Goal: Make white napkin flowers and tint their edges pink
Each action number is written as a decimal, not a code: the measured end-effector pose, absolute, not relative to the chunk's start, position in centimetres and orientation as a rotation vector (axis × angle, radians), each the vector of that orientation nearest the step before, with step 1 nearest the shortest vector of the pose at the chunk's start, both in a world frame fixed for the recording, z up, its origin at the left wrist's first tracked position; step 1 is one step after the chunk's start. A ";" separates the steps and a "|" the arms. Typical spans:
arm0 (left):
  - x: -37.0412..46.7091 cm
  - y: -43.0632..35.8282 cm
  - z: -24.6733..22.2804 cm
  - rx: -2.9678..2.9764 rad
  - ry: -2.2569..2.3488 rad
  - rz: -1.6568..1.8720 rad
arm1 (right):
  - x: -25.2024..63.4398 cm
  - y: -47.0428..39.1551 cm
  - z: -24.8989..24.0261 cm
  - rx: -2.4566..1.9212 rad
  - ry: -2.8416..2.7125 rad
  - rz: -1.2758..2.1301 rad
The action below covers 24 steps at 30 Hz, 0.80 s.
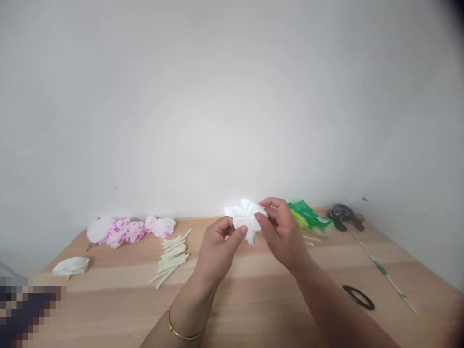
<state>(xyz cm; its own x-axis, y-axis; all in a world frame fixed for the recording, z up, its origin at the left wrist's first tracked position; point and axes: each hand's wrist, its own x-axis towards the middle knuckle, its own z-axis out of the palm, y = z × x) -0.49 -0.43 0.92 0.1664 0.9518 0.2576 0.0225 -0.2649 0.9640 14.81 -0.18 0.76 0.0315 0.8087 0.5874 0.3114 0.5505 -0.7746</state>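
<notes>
A piece of white tissue paper [248,215], pleated and fanned out, is held up between my two hands above the far part of the table. My left hand [221,246] pinches its lower left side between thumb and fingers. On the other side, my right hand [282,229] grips the right edge with thumb and index finger. The folds spread from the middle, and one flap sticks out to the left. Fingertips behind the paper are partly hidden.
White-and-pink paper flowers [132,231] lie at the back left, with a white paper bundle [71,265] nearer. Pale green stems [174,256] lie left of my hands. At right are a green plastic package [313,217], black items [344,216], a thin stick [389,278] and a black ring [358,297].
</notes>
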 end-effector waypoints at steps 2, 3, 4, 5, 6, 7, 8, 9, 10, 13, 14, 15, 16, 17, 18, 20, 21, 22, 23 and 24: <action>-0.8 -0.3 1.1 1.570 1.014 1.240 | 15.1 0.0 0.9 -0.968 -1.576 0.486; -0.8 -0.4 1.2 1.624 1.061 1.245 | 15.2 0.1 0.9 -0.962 -1.581 0.490; -0.8 -0.6 1.4 1.691 1.119 1.262 | 15.2 0.2 0.9 -0.958 -1.585 0.509; -0.6 -0.8 1.5 1.770 1.178 1.294 | 15.2 0.3 1.0 -0.957 -1.590 0.536; -0.5 -0.9 1.6 1.861 1.228 1.341 | 15.2 0.3 1.0 -0.962 -1.597 0.563; -0.3 -1.1 1.7 1.962 1.260 1.390 | 15.2 0.3 1.1 -0.974 -1.608 0.576; -0.1 -1.2 1.6 2.066 1.268 1.432 | 15.1 0.3 1.1 -0.992 -1.621 0.569; 0.0 -1.3 1.6 2.164 1.254 1.460 | 15.1 0.3 1.2 -1.016 -1.633 0.535; 0.1 -1.3 1.5 2.246 1.232 1.469 | 15.1 0.3 1.2 -1.040 -1.640 0.479; 0.3 -1.3 1.3 2.276 1.206 1.441 | 14.9 0.2 1.2 -1.064 -1.645 0.308; 0.3 -1.3 1.3 2.221 1.218 1.432 | 14.9 0.2 1.1 -1.051 -1.654 0.268; 0.2 -1.3 1.4 2.156 1.240 1.429 | 14.8 0.2 1.0 -1.032 -1.672 0.233; 0.2 -1.4 1.6 2.091 1.271 1.437 | 14.8 0.2 0.8 -1.011 -1.698 0.202; 0.1 -1.5 1.7 2.037 1.305 1.455 | 14.7 0.2 0.7 -0.990 -1.726 0.172; 0.1 -1.6 1.8 1.997 1.336 1.477 | 14.6 0.2 0.5 -0.974 -1.753 0.145; 0.1 -1.8 2.0 1.932 1.371 1.518 | 14.5 0.1 0.3 -0.969 -1.776 0.103; 0.1 -1.8 2.0 1.895 1.372 1.527 | 14.4 0.0 0.2 -0.982 -1.766 0.097; 0.2 -1.8 1.9 1.849 1.359 1.529 | 14.3 0.0 0.1 -1.000 -1.744 0.106; 0.2 -1.7 1.8 1.787 1.325 1.530 | 14.2 -0.1 0.1 -1.021 -1.714 0.129; 0.3 -1.5 1.6 1.707 1.276 1.535 | 14.1 -0.1 0.1 -1.044 -1.678 0.165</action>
